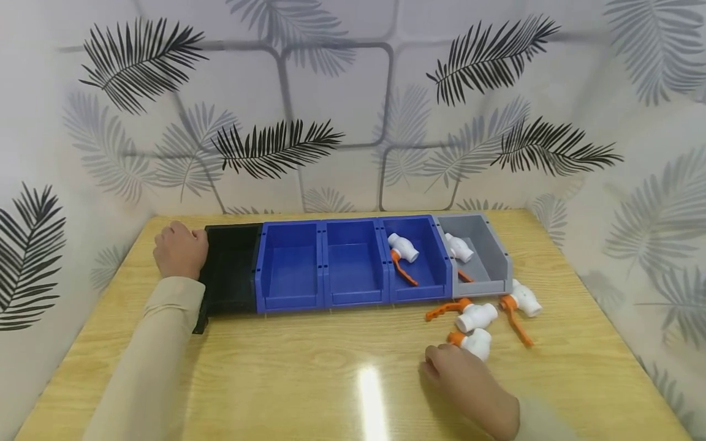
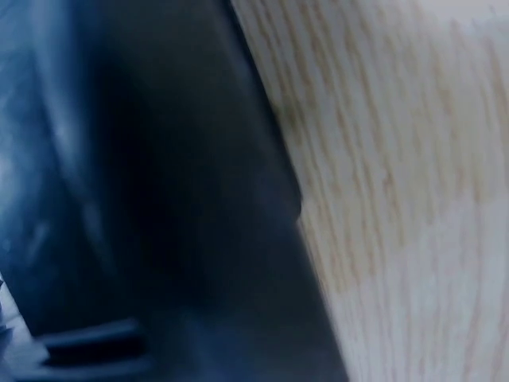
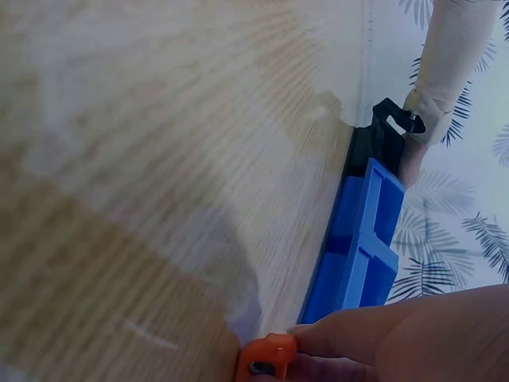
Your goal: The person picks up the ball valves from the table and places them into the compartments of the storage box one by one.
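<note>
My right hand (image 1: pixel 467 387) is low over the table, its thumb and fingers pinching the orange handle (image 3: pixel 266 356) of a white ball valve (image 1: pixel 477 344). The hand hides most of that handle in the head view. Just behind lies a second ball valve (image 1: pixel 477 316), its orange lever pointing left. A third ball valve (image 1: pixel 525 299) rests by the grey bin's front right corner. At the far left, my left hand (image 1: pixel 181 250), with curled fingers, grips the left wall of the black bin (image 1: pixel 231 303). The black bin's wall (image 2: pixel 215 199) fills much of the left wrist view.
Right of the black bin stand three blue bins (image 1: pixel 292 302) and a grey bin (image 1: pixel 499 257), all in one row. The rightmost blue bin holds a ball valve (image 1: pixel 404 248), and so does the grey bin. A leaf-patterned wall (image 1: pixel 342 92) rises behind the wooden table (image 1: pixel 287 380).
</note>
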### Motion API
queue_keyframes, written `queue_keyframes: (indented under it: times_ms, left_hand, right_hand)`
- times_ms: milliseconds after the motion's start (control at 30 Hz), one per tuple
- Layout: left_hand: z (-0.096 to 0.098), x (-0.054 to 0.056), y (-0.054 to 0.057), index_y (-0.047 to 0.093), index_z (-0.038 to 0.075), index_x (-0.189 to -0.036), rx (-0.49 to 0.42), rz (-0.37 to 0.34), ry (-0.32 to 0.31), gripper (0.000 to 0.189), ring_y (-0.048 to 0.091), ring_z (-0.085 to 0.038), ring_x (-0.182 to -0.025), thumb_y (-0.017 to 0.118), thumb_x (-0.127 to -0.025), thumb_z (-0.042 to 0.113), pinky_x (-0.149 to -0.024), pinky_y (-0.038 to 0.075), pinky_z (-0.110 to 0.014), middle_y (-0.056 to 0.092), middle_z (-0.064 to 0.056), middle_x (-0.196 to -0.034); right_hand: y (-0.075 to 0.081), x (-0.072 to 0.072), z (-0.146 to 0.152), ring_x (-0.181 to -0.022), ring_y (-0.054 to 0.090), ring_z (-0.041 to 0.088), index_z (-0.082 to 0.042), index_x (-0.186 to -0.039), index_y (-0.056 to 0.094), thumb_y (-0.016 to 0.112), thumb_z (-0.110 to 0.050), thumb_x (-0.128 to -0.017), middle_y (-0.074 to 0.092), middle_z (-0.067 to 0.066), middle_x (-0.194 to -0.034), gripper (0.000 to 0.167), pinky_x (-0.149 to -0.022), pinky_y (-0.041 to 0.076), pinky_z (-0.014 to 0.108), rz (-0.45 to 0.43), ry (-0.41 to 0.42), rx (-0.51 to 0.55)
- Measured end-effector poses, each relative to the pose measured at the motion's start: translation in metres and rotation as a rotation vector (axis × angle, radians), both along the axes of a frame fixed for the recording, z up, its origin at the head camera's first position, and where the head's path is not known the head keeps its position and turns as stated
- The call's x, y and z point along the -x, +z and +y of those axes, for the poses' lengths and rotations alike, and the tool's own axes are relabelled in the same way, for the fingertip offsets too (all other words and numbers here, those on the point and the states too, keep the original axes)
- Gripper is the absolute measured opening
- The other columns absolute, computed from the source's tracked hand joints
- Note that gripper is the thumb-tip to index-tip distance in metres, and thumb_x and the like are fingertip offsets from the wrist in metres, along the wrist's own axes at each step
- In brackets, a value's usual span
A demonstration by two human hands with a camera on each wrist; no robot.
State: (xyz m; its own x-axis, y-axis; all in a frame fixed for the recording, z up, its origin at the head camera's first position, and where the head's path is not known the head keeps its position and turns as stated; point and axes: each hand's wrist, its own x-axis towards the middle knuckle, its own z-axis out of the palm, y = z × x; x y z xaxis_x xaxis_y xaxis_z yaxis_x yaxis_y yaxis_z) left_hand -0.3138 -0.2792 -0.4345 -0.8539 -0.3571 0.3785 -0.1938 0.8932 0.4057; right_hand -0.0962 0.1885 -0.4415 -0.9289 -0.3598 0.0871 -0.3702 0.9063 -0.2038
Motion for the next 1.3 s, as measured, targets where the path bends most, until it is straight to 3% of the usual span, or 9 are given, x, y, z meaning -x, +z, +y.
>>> queue_keyframes:
  times_ms: [200, 467, 700, 933, 1033, 1167, 1300]
  left_hand:
    - [0.003, -0.001, 0.003, 0.046, -0.012, -0.086, 0.010, 0.015, -0.002, 0.037, 0.046, -0.049, -0.080, 0.033, -0.089, 0.022, -0.065, 0.038, -0.060, 0.049, -0.033, -0.085]
    - [0.004, -0.003, 0.004, 0.045, -0.012, -0.084, -0.007, 0.021, -0.011, 0.033, 0.045, -0.049, -0.079, 0.035, -0.088, 0.019, -0.064, 0.037, -0.060, 0.048, -0.033, -0.084]
    - [0.002, -0.002, 0.003, 0.046, -0.012, -0.086, 0.000, 0.009, -0.013, 0.035, 0.045, -0.049, -0.079, 0.032, -0.088, 0.020, -0.065, 0.037, -0.060, 0.048, -0.033, -0.085]
    - [-0.001, 0.000, 0.002, 0.045, -0.012, -0.084, 0.007, 0.013, -0.004, 0.034, 0.044, -0.049, -0.077, 0.033, -0.088, 0.020, -0.063, 0.037, -0.060, 0.047, -0.032, -0.083]
    - [-0.001, 0.000, 0.003, 0.045, -0.012, -0.085, 0.005, 0.008, -0.002, 0.033, 0.044, -0.049, -0.078, 0.034, -0.088, 0.020, -0.064, 0.037, -0.060, 0.047, -0.032, -0.083]
    - [0.001, -0.001, 0.003, 0.045, -0.012, -0.085, 0.004, 0.009, -0.003, 0.033, 0.045, -0.049, -0.079, 0.035, -0.088, 0.019, -0.064, 0.037, -0.061, 0.048, -0.033, -0.084]
    - [0.003, -0.002, 0.004, 0.046, -0.012, -0.083, 0.011, 0.035, -0.001, 0.033, 0.046, -0.050, -0.078, 0.036, -0.087, 0.019, -0.063, 0.038, -0.060, 0.049, -0.033, -0.083]
  right_hand:
    - [0.000, -0.010, 0.010, -0.052, 0.039, 0.009, -0.018, -0.069, 0.051, 0.064, -0.017, -0.081, 0.040, -0.008, -0.058, 0.018, -0.049, 0.037, 0.028, -0.040, -0.091, 0.030]
    - [0.004, -0.022, 0.028, -0.063, 0.042, 0.005, -0.015, -0.087, 0.060, 0.072, -0.019, -0.077, 0.044, -0.011, -0.069, 0.016, -0.058, 0.040, 0.025, -0.098, -0.079, 0.079]
    - [0.005, -0.032, 0.035, -0.058, 0.044, 0.008, -0.006, -0.096, 0.057, 0.066, -0.007, -0.076, 0.047, -0.006, -0.067, 0.022, -0.055, 0.042, 0.027, -0.185, -0.219, 0.095]
    - [0.007, -0.037, 0.047, -0.071, 0.057, 0.015, -0.001, -0.100, 0.058, 0.069, -0.009, -0.077, 0.060, 0.001, -0.079, 0.026, -0.066, 0.049, 0.035, -0.269, -0.301, 0.076]
    - [0.007, -0.036, 0.052, -0.069, 0.054, 0.013, -0.002, -0.097, 0.059, 0.068, -0.009, -0.078, 0.058, 0.000, -0.076, 0.022, -0.064, 0.047, 0.035, -0.296, -0.298, 0.070]
    - [0.006, -0.037, 0.059, -0.062, 0.044, 0.013, -0.009, -0.083, 0.057, 0.066, -0.008, -0.080, 0.048, -0.003, -0.067, 0.010, -0.057, 0.040, 0.032, -0.278, -0.279, 0.049]
    - [0.006, -0.040, 0.069, -0.059, 0.040, 0.015, -0.015, -0.075, 0.050, 0.063, -0.008, -0.083, 0.042, -0.003, -0.065, 0.017, -0.054, 0.036, 0.032, -0.269, -0.288, 0.017]
